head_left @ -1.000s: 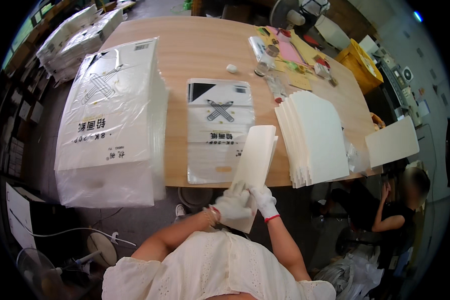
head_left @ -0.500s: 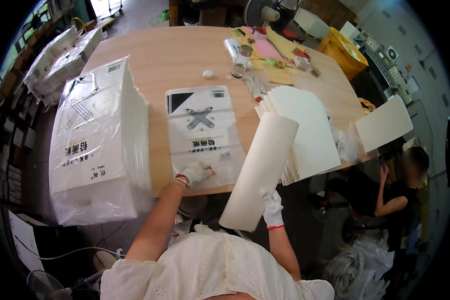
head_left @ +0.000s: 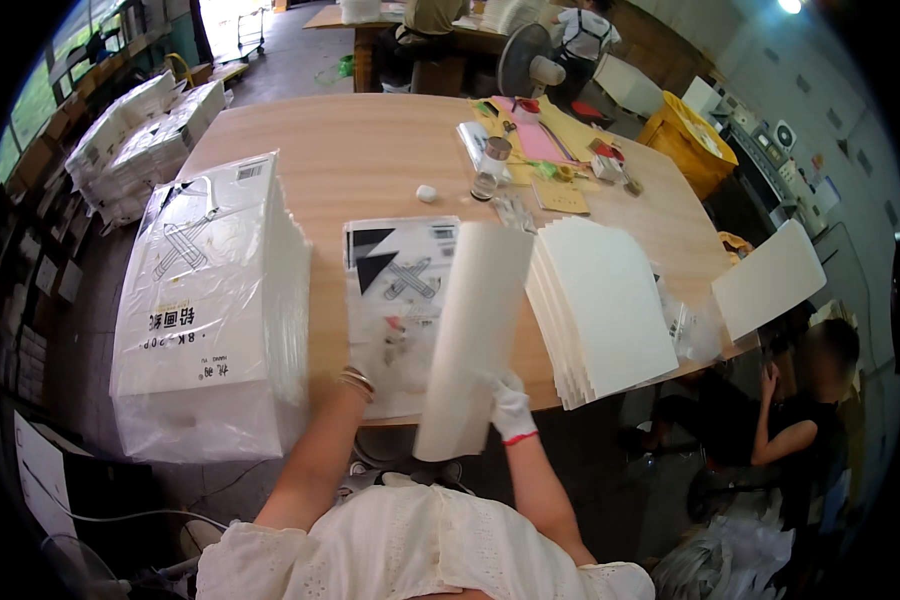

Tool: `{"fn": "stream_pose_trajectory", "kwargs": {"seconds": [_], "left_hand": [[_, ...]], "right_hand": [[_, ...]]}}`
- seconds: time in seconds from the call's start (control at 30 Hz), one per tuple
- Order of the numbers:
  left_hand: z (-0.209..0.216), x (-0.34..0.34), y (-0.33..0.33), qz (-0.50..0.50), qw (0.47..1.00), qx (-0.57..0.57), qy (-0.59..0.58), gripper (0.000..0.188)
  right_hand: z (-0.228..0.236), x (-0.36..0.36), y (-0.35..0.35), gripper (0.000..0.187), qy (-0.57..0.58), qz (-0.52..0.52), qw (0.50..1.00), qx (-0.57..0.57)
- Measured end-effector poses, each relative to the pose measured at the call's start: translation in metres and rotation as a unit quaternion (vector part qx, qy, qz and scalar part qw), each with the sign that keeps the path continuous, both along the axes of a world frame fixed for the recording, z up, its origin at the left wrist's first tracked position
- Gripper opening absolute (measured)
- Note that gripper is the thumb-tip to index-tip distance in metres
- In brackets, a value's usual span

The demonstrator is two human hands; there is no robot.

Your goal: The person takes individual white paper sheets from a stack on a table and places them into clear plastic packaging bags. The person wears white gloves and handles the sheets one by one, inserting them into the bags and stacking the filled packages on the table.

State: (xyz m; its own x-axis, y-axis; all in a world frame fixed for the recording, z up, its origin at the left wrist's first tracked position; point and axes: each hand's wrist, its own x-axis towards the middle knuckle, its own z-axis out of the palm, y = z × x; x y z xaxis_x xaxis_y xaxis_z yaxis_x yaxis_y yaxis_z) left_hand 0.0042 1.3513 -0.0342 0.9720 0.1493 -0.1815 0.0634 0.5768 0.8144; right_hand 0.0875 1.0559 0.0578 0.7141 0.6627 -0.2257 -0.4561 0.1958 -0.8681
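Observation:
My right hand (head_left: 511, 408), in a white glove with a red cuff, is closed on the right edge of a curved stack of white paper (head_left: 478, 320), held upright near the table's front edge. My left hand (head_left: 398, 345), gloved too, is smeared by motion over the printed clear plastic bags (head_left: 370, 240) lying flat on the table; its fingers cannot be made out. The top bag looks shifted against the one below. Part of the bags is hidden behind the held paper. Right of it lies a fanned pile of white sheets (head_left: 610, 310).
A tall pile of packed paper (head_left: 210, 320) stands on the left. Farther back are a small white lump (head_left: 426, 193), a glass jar (head_left: 491, 168) and a yellow pad (head_left: 560, 196). A seated person (head_left: 790, 420) is at the right; others sit beyond the table beside a fan (head_left: 528, 60).
The held paper has swung left and more upright, now covering the right side of the bags. My left hand has moved slightly, and the top bag has shifted. The whole view has tilted up.

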Motion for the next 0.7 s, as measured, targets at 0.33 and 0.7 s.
{"fn": "stream_pose_trajectory", "kwargs": {"seconds": [0.33, 0.7], "left_hand": [[0.095, 0.062, -0.063, 0.114, 0.992, -0.013, 0.059, 0.021], [0.125, 0.023, -0.149, 0.123, 0.757, 0.638, -0.074, 0.029]], "right_hand": [[0.056, -0.02, -0.082, 0.016, -0.603, 0.099, 0.628, -0.482], [0.014, 0.038, -0.007, 0.051, -0.558, -0.122, 0.676, -0.466]]}}
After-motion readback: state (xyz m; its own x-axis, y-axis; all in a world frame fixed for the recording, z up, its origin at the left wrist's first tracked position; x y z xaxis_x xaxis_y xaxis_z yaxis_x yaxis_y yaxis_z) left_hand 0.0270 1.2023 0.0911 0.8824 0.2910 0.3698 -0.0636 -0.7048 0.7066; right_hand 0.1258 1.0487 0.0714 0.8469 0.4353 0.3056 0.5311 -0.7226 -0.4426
